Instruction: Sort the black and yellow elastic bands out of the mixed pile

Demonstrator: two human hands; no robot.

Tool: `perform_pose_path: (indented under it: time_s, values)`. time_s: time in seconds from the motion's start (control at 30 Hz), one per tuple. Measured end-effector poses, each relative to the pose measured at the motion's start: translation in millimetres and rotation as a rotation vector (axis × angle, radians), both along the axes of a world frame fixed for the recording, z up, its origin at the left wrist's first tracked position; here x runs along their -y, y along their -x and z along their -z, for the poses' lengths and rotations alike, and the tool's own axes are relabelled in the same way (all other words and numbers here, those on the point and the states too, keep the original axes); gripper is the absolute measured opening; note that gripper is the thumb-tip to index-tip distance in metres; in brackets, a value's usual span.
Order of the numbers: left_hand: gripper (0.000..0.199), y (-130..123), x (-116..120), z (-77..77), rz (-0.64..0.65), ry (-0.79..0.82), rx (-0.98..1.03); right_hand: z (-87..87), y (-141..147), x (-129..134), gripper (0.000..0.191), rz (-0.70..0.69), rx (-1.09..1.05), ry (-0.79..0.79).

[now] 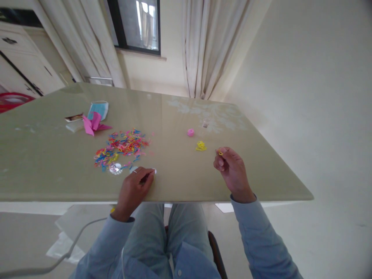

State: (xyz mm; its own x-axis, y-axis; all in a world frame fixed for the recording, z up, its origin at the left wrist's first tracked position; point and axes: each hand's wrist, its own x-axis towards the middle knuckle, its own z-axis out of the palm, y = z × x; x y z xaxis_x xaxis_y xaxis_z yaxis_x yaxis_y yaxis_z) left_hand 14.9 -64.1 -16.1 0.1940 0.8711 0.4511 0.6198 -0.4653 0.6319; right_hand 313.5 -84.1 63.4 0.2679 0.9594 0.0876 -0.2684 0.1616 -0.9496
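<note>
My right hand point(231, 168) is raised a little over the table's right part, with thumb and finger pinched on a small yellow band point(220, 152). Just left of it lies a small pile of yellow bands point(200, 146), and a pink ring-shaped piece point(190, 132) sits behind that pile. My left hand point(136, 188) rests near the front edge, its fingers pressed together; a small white thing point(154, 171) shows at the fingertips, too small to make out. Behind and left of this hand spreads a heap of mixed coloured bands point(126, 144). A shiny round piece point(115, 168) lies at the heap's front.
Farther back on the left of the table point(171, 186) are a pink folded paper point(93, 123), a blue face mask point(98, 110) and a small packet point(74, 117). A small clear item point(205, 124) lies behind the yellow pile. A cable point(72, 246) hangs below at the left.
</note>
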Motion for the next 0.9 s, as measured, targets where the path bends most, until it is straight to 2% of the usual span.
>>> perform_pose_path:
  time_s: [0.43, 0.6, 0.73, 0.9]
  values:
    - [0.023, 0.8, -0.3, 1.3, 0.013, -0.014, 0.004, 1.0, 11.4, -14.2, 0.024, 0.052, 0.155, -0.025]
    - [0.024, 0.0, 0.7, -0.8, 0.009, 0.003, 0.022, 7.8, -4.0, -37.3, 0.026, 0.128, 0.236, -0.025]
    - [0.023, -1.3, 1.1, -3.0, 0.011, -0.001, 0.021, 24.1, -25.3, -71.0, 0.028, 0.236, 0.430, 0.008]
    - [0.024, -1.5, 1.3, -3.4, -0.004, 0.028, -0.001, 42.8, -30.7, -93.5, 0.027, 0.167, 0.786, 0.084]
